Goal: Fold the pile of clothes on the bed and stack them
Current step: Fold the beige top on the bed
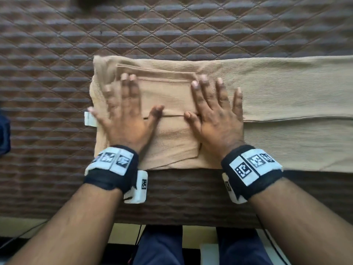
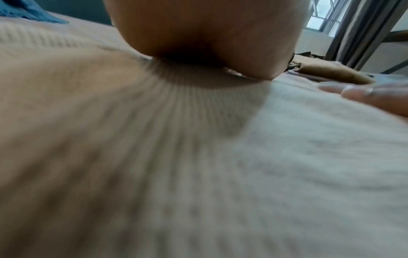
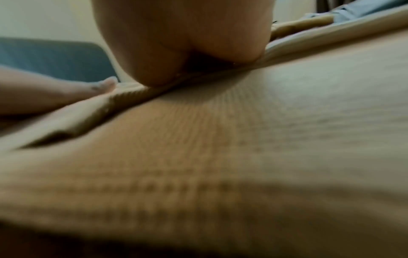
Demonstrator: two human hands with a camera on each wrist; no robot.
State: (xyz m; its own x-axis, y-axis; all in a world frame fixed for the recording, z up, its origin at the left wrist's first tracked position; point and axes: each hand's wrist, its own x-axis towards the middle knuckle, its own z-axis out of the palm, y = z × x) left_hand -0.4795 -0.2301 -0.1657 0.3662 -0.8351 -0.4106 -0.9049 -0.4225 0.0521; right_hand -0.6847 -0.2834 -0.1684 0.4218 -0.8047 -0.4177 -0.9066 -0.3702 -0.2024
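Hands (image 1: 172,119) flat on beige garment (image 1: 286,96), cut off rightward.

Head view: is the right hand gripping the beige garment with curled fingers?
No, the right hand lies flat with straight, spread fingers pressing on the beige garment.

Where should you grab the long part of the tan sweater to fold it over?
Probably at the far right, where the tan sweater lies unfolded. Come from the right and pinch the near edge and the far edge, since that stretch lies flat and free on the brown quilt. Right now the left hand and right hand press flat on the folded end.
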